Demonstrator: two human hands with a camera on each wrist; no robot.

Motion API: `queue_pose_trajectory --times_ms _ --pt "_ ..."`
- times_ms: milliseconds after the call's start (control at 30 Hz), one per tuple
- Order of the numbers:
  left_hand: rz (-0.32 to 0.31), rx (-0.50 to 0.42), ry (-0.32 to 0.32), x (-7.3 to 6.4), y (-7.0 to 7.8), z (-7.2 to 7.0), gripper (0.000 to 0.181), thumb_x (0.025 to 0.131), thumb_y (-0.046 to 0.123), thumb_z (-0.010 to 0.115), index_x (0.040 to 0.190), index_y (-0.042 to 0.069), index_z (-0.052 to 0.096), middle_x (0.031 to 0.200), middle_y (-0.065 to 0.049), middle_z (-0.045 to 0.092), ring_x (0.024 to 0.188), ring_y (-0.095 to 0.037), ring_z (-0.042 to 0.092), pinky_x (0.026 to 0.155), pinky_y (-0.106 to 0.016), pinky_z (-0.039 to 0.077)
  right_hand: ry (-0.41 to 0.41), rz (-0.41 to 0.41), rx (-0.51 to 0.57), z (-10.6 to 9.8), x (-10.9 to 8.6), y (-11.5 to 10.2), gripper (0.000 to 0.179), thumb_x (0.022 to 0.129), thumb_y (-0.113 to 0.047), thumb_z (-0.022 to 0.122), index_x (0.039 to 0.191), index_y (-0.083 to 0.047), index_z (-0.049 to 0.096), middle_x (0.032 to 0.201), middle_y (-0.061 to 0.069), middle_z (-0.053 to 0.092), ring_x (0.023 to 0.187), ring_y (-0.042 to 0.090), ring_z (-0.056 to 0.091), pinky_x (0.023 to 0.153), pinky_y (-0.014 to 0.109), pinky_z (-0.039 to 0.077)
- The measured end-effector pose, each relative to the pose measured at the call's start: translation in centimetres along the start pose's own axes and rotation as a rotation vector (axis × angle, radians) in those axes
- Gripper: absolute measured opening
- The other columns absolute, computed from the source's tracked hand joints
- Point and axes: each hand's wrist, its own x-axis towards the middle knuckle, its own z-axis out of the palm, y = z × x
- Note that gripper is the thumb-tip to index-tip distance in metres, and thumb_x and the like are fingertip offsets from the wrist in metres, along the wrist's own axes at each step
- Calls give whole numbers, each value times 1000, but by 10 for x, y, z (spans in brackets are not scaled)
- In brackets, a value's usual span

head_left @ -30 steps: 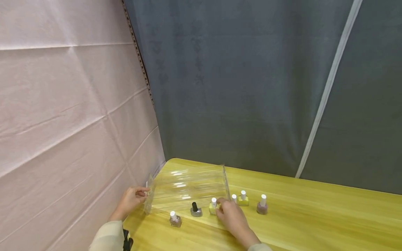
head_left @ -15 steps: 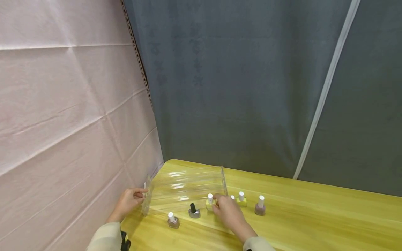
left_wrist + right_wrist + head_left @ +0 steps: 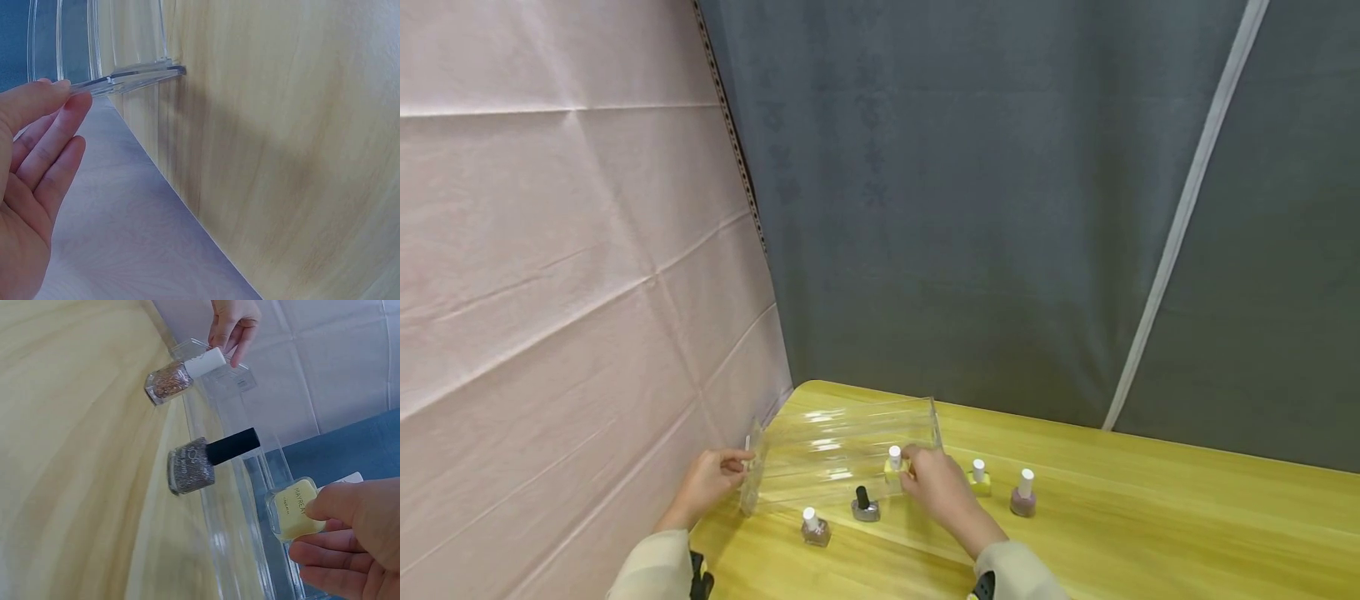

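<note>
My left hand (image 3: 706, 483) pinches the end panel of a clear plastic tiered rack (image 3: 125, 80) between thumb and fingers. Between the thumb and fingers of my right hand (image 3: 942, 493) is a yellow nail polish bottle (image 3: 289, 506) with a white cap. In the head view it overlaps the rack's lower front, near the right end. In front of the rack stand a glittery grey nail polish with a black cap (image 3: 865, 508) and a brownish glitter one with a white cap (image 3: 816, 532).
Right of my right hand stand another yellow nail polish (image 3: 980, 483) and a mauve one (image 3: 1023, 502), both white-capped. The yellow wood-grain table (image 3: 1150, 533) meets a pink cloth wall (image 3: 587, 333) on the left and a dark curtain (image 3: 962, 208) behind.
My right hand has lifted the yellow nail polish and carried it left and away from me, over the rack's front. One white-capped bottle is now hidden behind that hand. My left hand keeps its place.
</note>
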Motion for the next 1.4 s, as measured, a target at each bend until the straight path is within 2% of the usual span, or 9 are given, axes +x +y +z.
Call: queue_pose_trajectory --times_ms 367,633,833,1100,1400 --pt "8 30 16 2 -1 1 27 76 -8 67 102 -2 70 84 -8 66 77 -22 63 62 -31 52 -37 -1 16 -4 13 1 26 82 -9 67 106 2 65 76 4 64 59 7 52 49 21 41" --pt "-12 37 8 3 -2 1 27 76 -8 67 102 -1 70 83 -6 66 76 -21 62 61 -30 51 -34 -3 4 -7 20 2 26 82 -9 68 106 1 65 77 4 65 59 7 53 50 22 42" --pt "-3 29 -4 4 -4 2 26 76 -8 67 102 -3 69 84 -8 67 75 -21 63 63 -31 53 -49 8 6 -6 26 3 26 82 -9 68 106 1 65 77 4 65 59 8 51 52 23 42" --pt "-4 39 -6 2 -3 1 27 76 -8 68 102 -3 70 82 -7 67 73 -20 63 61 -31 52 -78 14 13 -7 35 1 27 84 -7 65 110 1 64 72 1 62 53 7 45 47 22 39" --pt "-8 34 -2 4 -2 0 27 75 -9 68 101 -3 70 81 -7 67 73 -21 63 61 -31 52 -88 6 -3 -7 41 0 24 84 -7 65 107 -1 65 78 3 64 58 7 50 51 23 42"
